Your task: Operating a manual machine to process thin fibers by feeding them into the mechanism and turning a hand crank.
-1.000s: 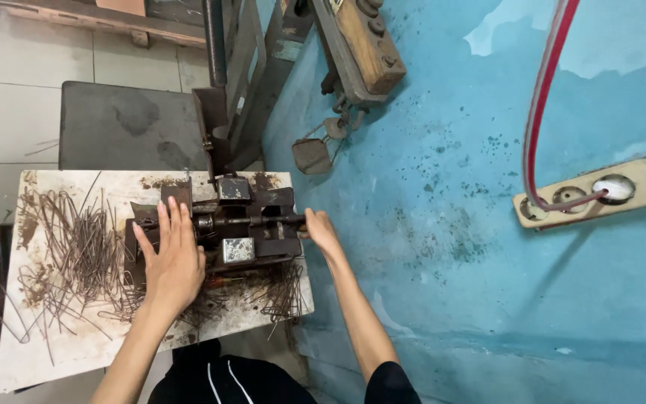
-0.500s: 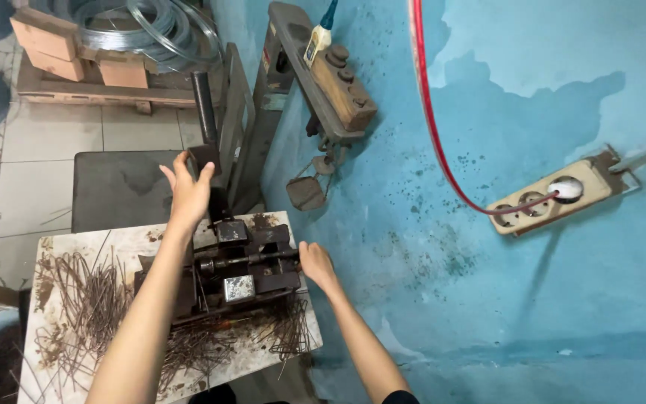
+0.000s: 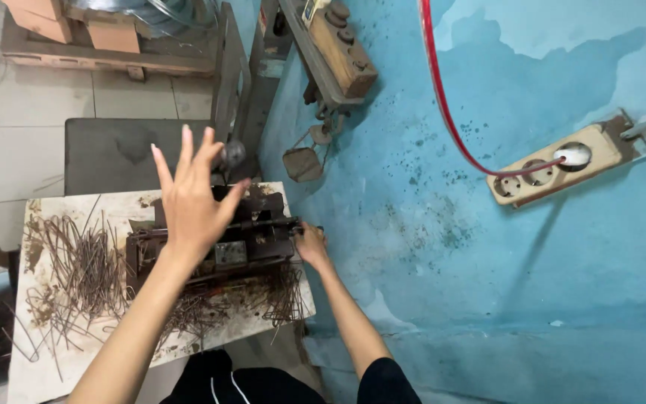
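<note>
In the head view no bin or tray shows; the rusty thin wire pieces (image 3: 76,269) lie loose in a heap on the stained white desk (image 3: 31,374), mostly left of and in front of the dark rusty metal bending jig (image 3: 218,243) that sits at the desk's middle. The left hand (image 3: 192,202) is raised above the jig with fingers spread wide and palm turned down, holding nothing and touching nothing; just beyond its fingertips stands the round grey knob of an upright lever (image 3: 232,153). The right hand (image 3: 310,243) is curled at the jig's right end, against the tip of its horizontal bar, though whether it grips the bar cannot be told. Half a second ago the left hand reached up by the lever top; now it hangs lower and open over the jig, while the right hand has kept its place.
</note>
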